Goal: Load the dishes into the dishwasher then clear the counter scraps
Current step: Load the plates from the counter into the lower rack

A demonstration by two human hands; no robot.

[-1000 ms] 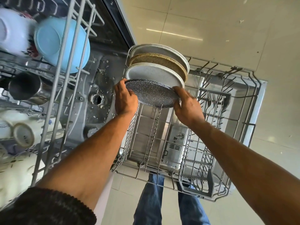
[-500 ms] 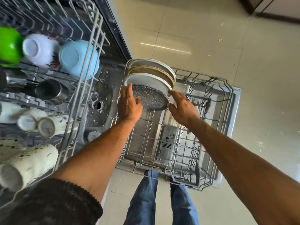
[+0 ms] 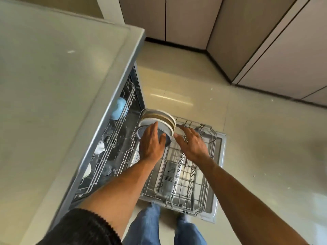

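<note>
Pale floor tiles [image 3: 247, 138] and tall cabinet doors [image 3: 283, 50] beyond; grey bench [image 3: 53, 85] off to the left hand's side, no scraps discernible on the stretch in view. Lower rack [image 3: 194, 174] pulled out over the open dishwasher door [image 3: 222, 156], a row of plates on edge at its far corner. Left hand [image 3: 152, 144] laid flat, fingers straight, against the face of the speckled grey plate [image 3: 164, 139] — nearest plate of the row, standing in the tines just ahead of a white plate [image 3: 150, 121], with a brown-rimmed plate [image 3: 159, 114] and another white one past that. Right hand [image 3: 192, 144] just beside the row's right edge, fingers spread and relaxed, holding nothing, hovering over the wire. Judged nearly seated. Risk from here: letting go before the rim drops between tines, so the plate tips toward the hand or knocks its neighbour and chips it; blur hides whether it sits fully. Upper rack [image 3: 109, 147] left of the left hand, partly under the bench, carrying a blue bowl [image 3: 119, 108] and white cups [image 3: 100, 147] — its wire edge close to the forearm, easy to catch on pulling back
</note>
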